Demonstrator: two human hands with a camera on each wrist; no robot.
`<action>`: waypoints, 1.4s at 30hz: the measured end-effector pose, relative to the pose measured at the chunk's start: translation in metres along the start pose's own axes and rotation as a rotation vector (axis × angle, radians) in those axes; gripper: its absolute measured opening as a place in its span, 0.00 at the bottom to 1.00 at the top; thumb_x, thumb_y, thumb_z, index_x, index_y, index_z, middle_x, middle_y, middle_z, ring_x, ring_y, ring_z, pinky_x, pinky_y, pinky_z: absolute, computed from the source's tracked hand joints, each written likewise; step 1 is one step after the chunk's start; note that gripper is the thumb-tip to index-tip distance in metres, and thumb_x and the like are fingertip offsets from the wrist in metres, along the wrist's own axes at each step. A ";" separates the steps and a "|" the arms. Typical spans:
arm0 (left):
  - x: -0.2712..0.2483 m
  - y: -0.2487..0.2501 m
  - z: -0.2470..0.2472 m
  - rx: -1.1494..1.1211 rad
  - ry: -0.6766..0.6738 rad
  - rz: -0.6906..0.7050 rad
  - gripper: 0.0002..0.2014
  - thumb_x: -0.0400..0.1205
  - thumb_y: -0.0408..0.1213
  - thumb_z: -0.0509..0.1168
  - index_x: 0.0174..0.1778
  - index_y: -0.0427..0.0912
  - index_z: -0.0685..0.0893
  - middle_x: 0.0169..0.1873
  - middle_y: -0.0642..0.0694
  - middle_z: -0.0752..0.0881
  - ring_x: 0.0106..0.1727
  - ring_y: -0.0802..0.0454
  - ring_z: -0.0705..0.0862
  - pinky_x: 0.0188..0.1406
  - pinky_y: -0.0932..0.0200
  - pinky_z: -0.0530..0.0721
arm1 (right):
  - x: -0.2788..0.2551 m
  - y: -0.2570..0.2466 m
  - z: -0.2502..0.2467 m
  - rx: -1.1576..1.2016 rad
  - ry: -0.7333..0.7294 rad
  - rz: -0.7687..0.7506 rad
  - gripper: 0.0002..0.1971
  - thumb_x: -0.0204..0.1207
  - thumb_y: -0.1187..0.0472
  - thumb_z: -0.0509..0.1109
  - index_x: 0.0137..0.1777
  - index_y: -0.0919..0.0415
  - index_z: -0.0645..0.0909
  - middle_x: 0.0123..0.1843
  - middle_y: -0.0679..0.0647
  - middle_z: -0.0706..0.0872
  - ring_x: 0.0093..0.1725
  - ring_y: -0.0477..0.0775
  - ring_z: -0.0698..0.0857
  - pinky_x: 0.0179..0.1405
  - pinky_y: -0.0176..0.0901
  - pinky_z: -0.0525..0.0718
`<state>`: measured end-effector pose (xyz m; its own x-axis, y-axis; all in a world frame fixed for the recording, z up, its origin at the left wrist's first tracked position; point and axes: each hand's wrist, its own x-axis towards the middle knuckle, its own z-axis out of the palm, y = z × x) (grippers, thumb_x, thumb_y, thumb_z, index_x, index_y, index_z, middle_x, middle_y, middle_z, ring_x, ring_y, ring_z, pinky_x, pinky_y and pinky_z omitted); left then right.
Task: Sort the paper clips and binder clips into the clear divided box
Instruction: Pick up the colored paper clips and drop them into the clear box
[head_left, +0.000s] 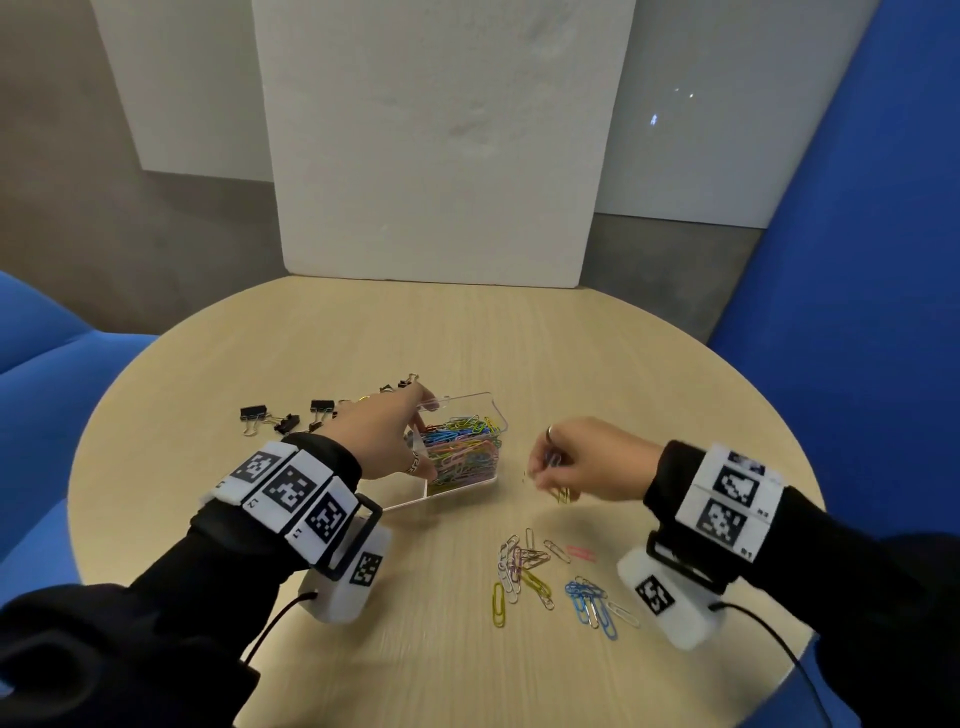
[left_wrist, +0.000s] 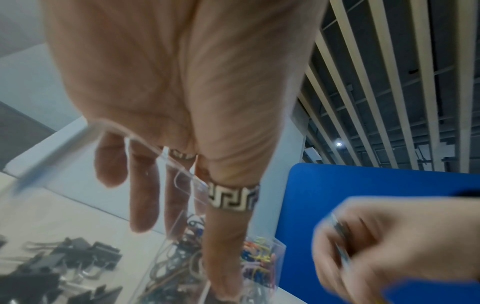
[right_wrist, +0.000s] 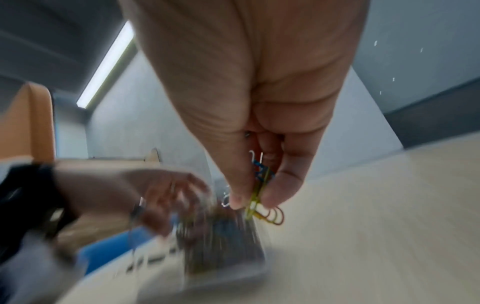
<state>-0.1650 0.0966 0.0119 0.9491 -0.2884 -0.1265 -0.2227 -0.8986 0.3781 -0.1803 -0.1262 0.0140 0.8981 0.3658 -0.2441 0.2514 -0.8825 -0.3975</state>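
The right hand (head_left: 582, 462) pinches a bunch of paper clips (right_wrist: 259, 197); the left hand (head_left: 382, 434) grips the clear divided box (head_left: 470, 415) (nearly brimful), so clips may spill over onto the table (head_left: 571, 353).

Round wooden table (head_left: 322, 332) and the items lying on it

The table carries a clear box (head_left: 470, 402) near its centre, with coloured paper clips in its right compartment. Black binder clips (head_left: 283, 415) lie in a loose group just left of the box. Loose paper clips (head_left: 550, 577) lie scattered on the near right part of the tabletop, apart from the box.
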 end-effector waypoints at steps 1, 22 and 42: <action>0.000 0.000 0.000 0.005 0.001 0.001 0.36 0.71 0.45 0.75 0.73 0.49 0.66 0.66 0.51 0.78 0.64 0.48 0.78 0.70 0.44 0.72 | 0.005 -0.005 -0.010 0.022 0.050 -0.017 0.10 0.77 0.64 0.69 0.36 0.51 0.76 0.35 0.41 0.80 0.21 0.27 0.78 0.28 0.24 0.75; -0.001 0.001 -0.001 0.014 -0.005 -0.002 0.35 0.72 0.45 0.74 0.72 0.49 0.65 0.66 0.50 0.78 0.63 0.48 0.77 0.70 0.44 0.71 | 0.039 -0.020 -0.016 0.112 0.409 -0.293 0.10 0.76 0.61 0.71 0.57 0.57 0.84 0.52 0.51 0.88 0.47 0.41 0.83 0.48 0.23 0.78; -0.001 0.002 0.000 0.009 -0.008 -0.005 0.35 0.71 0.45 0.75 0.72 0.49 0.66 0.66 0.50 0.78 0.65 0.47 0.77 0.70 0.45 0.72 | 0.035 -0.013 -0.010 -0.230 0.205 -0.293 0.12 0.80 0.57 0.66 0.62 0.50 0.83 0.55 0.50 0.87 0.54 0.46 0.71 0.59 0.47 0.77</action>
<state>-0.1663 0.0957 0.0131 0.9484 -0.2869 -0.1353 -0.2205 -0.9029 0.3690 -0.1489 -0.1048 0.0199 0.8241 0.5650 0.0395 0.5596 -0.8016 -0.2104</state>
